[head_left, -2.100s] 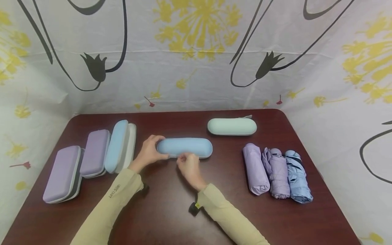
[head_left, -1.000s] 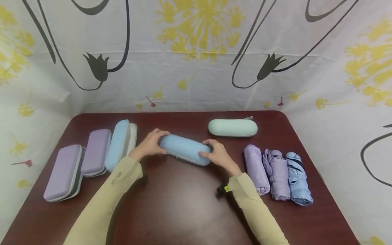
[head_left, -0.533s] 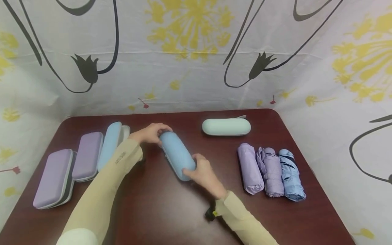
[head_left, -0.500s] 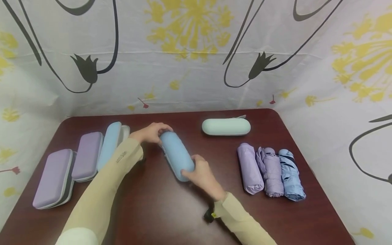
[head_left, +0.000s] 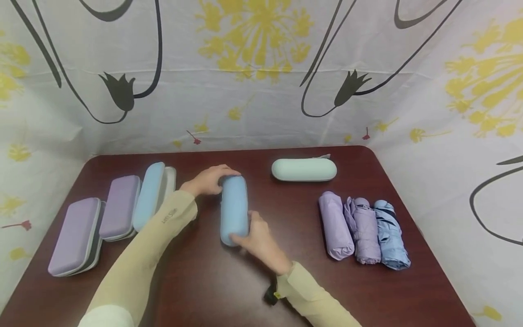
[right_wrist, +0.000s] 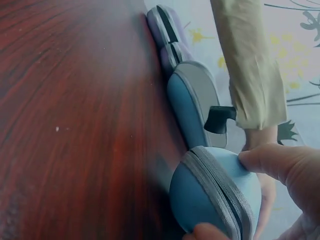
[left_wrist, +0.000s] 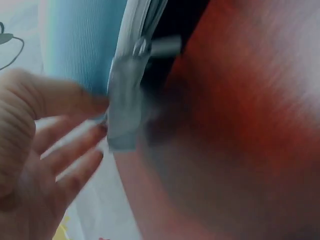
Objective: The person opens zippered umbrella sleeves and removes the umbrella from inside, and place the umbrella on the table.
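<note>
A light blue zippered hard case (head_left: 234, 209) stands nearly lengthwise to me on the middle of the table, its long axis pointing away. My left hand (head_left: 211, 179) holds its far end. In the left wrist view the thumb and fingers are at that end, beside a grey fabric tab (left_wrist: 125, 107) and a blurred zipper pull (left_wrist: 165, 46). My right hand (head_left: 261, 240) grips the near end between thumb and fingers. The right wrist view shows a grey zipper (right_wrist: 220, 185) around this end, with a narrow dark line between its edges.
Left on the dark red table (head_left: 212, 281) are two purple cases (head_left: 75, 236) and another blue case (head_left: 149, 195) with a pale side. A mint green case (head_left: 304, 170) lies at the back. Folded umbrellas, two purple (head_left: 336, 225) and one blue (head_left: 391, 234), lie right.
The blue case has turned from lying crosswise to pointing away from me. My right hand went from the case's front edge to its right end, then swung towards me; the left stayed on the other end.
</note>
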